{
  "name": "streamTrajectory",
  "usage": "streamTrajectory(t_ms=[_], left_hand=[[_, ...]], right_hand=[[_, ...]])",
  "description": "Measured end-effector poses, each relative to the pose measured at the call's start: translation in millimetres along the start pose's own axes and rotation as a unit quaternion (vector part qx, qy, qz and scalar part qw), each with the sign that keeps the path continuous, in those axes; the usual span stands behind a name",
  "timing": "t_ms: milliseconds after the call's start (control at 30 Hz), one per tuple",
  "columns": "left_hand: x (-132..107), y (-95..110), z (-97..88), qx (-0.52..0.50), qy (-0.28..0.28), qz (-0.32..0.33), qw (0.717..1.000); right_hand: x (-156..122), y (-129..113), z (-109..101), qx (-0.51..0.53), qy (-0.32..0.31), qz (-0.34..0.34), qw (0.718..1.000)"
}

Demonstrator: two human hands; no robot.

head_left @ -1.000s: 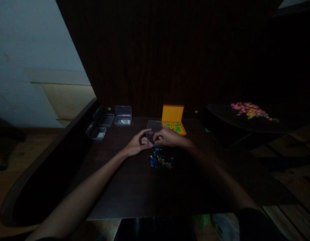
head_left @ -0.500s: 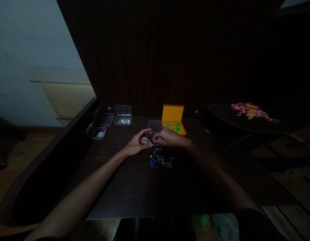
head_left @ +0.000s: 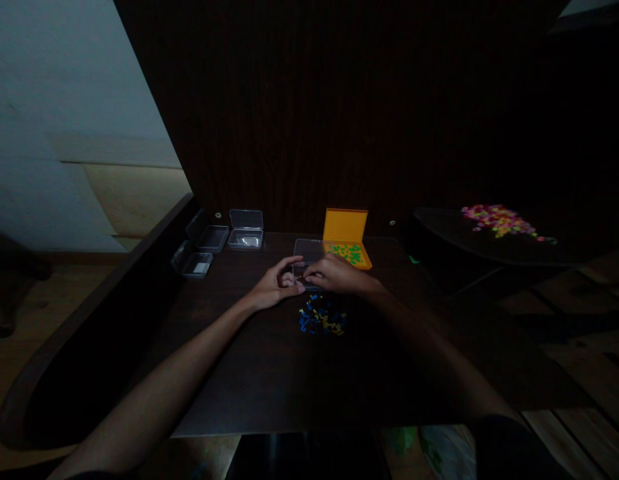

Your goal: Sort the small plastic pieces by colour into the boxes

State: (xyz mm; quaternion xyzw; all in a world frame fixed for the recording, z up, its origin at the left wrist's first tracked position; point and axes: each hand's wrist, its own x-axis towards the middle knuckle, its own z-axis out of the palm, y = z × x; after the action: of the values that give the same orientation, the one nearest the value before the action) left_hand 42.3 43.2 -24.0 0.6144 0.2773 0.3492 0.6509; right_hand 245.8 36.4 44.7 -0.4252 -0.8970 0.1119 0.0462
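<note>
A clear plastic box (head_left: 309,249) with its lid raised stands near the middle of the table. My left hand (head_left: 277,285) grips its left side, thumb at the front edge and the other fingers bent around. The fingers of my right hand (head_left: 332,273) are pinched together inside the box, and what they hold is too small and dark to make out. Small reddish bits show faintly between the two hands. Just in front of the box lies a loose pile of tiny blue and yellow pieces (head_left: 322,317).
Behind my right hand, an open orange case (head_left: 345,225) holds small green pieces. Several open clear boxes (head_left: 246,239) stand at the back left. A heap of pink, red and yellow pieces (head_left: 499,221) lies on a side surface at the right. A dark panel (head_left: 299,120) rises behind the table.
My right hand's fingers have shifted slightly to the left inside the box. The left hand and the pile look the same.
</note>
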Motion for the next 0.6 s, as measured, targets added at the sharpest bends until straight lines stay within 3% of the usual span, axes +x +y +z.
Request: streamTrajectory(t_ms=[167,400,600], left_hand=[[0,1,0.7,-0.001,0.008,-0.004,1.000],[-1,2,1.1,0.001,0.008,0.005,1.000],[0,0,0.5,0.010,0.014,0.002,1.000]], right_hand=[[-5,5,-12,0.001,0.029,0.029,0.999],[-6,6,-11,0.009,-0.024,0.002,1.000],[-4,3,-8,0.002,-0.021,-0.003,1.000]])
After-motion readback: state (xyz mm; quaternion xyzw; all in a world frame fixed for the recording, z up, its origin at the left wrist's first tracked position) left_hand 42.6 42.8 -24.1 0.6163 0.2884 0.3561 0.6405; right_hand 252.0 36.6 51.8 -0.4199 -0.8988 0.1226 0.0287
